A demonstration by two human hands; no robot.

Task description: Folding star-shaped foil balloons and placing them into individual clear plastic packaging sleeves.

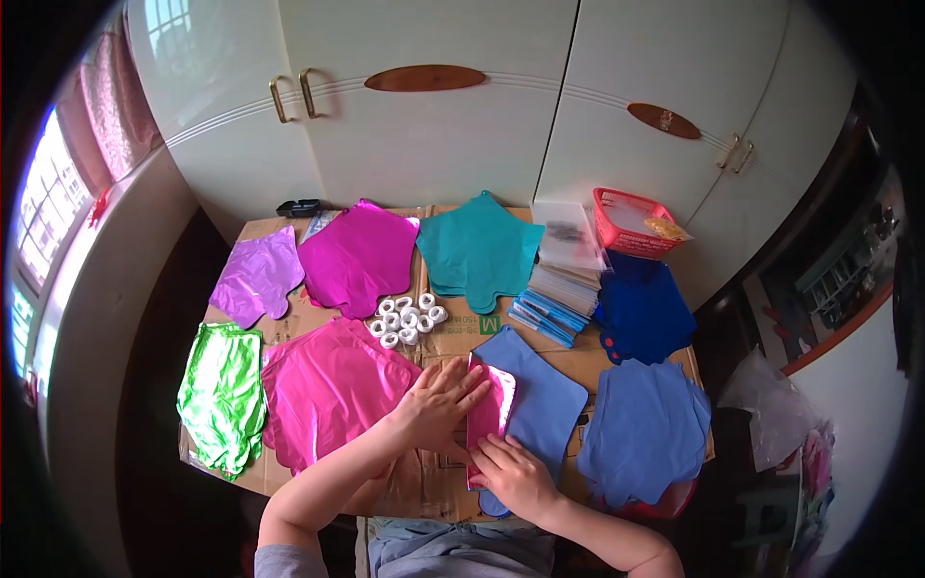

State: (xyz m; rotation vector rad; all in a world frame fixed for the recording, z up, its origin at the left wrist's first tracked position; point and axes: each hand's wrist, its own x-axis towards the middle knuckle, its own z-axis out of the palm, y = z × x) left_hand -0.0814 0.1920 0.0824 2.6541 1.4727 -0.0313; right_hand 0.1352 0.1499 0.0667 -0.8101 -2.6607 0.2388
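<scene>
Right hand: where the near half of the folded pink foil [494, 400] lies, the right hand [511, 474] comes in from the near right, its bent fingertips touching the foil; whether thumb and fingers pinch it, I cannot tell.
Pink foil: a narrow strip, its long axis running near to far, its straight edge on the left and a rounded corner at the far right; it sits under both hands, on top of the blue sheet [544, 395].
Left hand: farther off, the left hand [438, 412] reaches in from the left, laid flat with fingers slightly spread, fingertips across the far half of the foil and thumb toward the near side.
Key relation: the two hands meet the strip at different points along its length, the right hand the nearer; most of the blue sheet shows to the strip's right.
Sides: a pink pile [332, 385] lies left of the strip, a blue pile [646, 424] well to the right, both on the cardboard-covered tabletop [409, 493].
White rings: beyond the left hand, a cluster of white rings [409, 320].
Far row: magenta sheets [361, 255] left of teal sheets [479, 246]; a red basket [617, 234] at far right.
</scene>
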